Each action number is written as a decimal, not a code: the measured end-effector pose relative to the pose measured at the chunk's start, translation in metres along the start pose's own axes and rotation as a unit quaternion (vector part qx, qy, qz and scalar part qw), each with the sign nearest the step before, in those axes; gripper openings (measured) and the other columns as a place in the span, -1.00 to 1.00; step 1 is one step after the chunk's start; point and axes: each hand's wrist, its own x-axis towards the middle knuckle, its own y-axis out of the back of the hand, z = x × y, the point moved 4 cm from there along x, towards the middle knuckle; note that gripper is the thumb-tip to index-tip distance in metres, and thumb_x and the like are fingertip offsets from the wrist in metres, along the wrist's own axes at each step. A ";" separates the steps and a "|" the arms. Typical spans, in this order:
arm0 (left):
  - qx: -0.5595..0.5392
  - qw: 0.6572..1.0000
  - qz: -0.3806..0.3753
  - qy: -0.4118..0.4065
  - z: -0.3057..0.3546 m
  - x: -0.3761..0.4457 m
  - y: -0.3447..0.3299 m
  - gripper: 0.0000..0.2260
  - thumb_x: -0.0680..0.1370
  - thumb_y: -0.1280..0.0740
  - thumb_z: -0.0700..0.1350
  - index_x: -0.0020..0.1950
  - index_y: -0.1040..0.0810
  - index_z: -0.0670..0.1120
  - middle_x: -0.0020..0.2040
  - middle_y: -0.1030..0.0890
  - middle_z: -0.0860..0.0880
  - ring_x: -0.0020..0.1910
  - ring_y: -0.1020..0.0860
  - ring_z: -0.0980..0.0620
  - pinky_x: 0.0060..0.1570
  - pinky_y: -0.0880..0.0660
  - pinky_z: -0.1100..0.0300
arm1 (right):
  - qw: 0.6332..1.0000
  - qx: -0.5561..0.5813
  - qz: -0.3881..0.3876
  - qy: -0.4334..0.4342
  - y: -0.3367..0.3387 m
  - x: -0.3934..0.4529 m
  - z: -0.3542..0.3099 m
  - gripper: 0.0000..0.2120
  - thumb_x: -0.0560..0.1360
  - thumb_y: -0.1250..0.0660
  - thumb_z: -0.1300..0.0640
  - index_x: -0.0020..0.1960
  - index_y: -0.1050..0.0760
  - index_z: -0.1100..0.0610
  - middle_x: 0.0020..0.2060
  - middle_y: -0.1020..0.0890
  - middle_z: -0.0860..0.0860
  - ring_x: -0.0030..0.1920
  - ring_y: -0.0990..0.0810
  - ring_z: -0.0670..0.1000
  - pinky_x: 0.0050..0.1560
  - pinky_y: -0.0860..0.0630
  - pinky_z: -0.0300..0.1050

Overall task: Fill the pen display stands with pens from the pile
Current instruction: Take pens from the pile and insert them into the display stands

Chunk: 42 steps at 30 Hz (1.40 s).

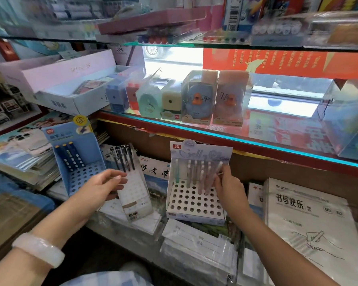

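Note:
Three pen display stands sit on stacked notebooks. A blue stand [79, 170] at the left holds three dark blue pens [70, 157]. The narrow white middle stand [134, 195] carries several black pens [124, 157] in its back row; my left hand [103, 184] grips its left side. In the white stand with round holes [192, 201] on the right, several pastel pens [196, 174] stand upright. My right hand [227, 182] pinches a pale pen [218, 168] at that stand's right side. No loose pile of pens is visible.
Wrapped notebook packs [201, 244] and a large writing pad [310, 219] lie in front and to the right. A glass shelf [256, 141] just above carries boxed sharpeners and duck toys [198, 98]. Book stacks [25, 153] fill the left.

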 end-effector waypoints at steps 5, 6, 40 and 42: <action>-0.010 1.000 0.001 0.019 -0.016 -0.001 0.010 -0.83 0.62 -0.14 -0.16 0.01 -0.52 -0.02 0.05 -0.59 -0.02 0.09 -0.53 0.03 0.05 -0.42 0.14 | 0.997 -0.033 -0.066 -0.039 -0.017 -0.006 0.007 -0.94 0.61 -0.10 0.20 0.04 -0.26 0.05 -0.26 -0.56 0.10 -0.32 -0.53 0.07 -0.40 -0.40 -0.08; -0.013 1.000 0.002 0.020 -0.018 -0.002 0.011 -0.83 0.62 -0.14 -0.16 0.01 -0.52 -0.02 0.05 -0.59 -0.02 0.08 -0.54 0.04 0.02 -0.43 0.16 | 0.996 -0.022 -0.068 -0.046 -0.019 -0.007 0.007 -0.94 0.62 -0.09 0.19 0.02 -0.25 0.05 -0.26 -0.55 0.09 -0.34 -0.50 0.04 -0.42 -0.36 -0.11; 0.051 0.938 0.258 0.228 -0.203 -0.139 0.319 -0.67 0.62 -0.16 -0.07 0.39 -0.34 -0.07 0.36 -0.40 -0.08 0.30 -0.41 -0.03 0.09 -0.34 0.24 | 0.892 0.220 -0.371 0.138 -0.285 -0.072 -0.387 -0.97 0.58 -0.22 0.10 0.00 -0.41 0.00 -0.05 -0.61 0.07 -0.04 -0.60 0.12 0.04 -0.55 0.20; 0.086 0.910 0.309 0.264 -0.225 -0.155 0.344 -0.64 0.61 -0.19 -0.09 0.40 -0.32 -0.09 0.34 -0.43 -0.14 0.26 -0.45 -0.09 0.04 -0.37 0.19 | 0.880 0.220 -0.399 0.133 -0.311 -0.088 -0.403 -0.94 0.58 -0.20 0.16 0.01 -0.43 0.04 -0.07 -0.60 0.06 -0.04 -0.59 0.10 0.07 -0.55 0.16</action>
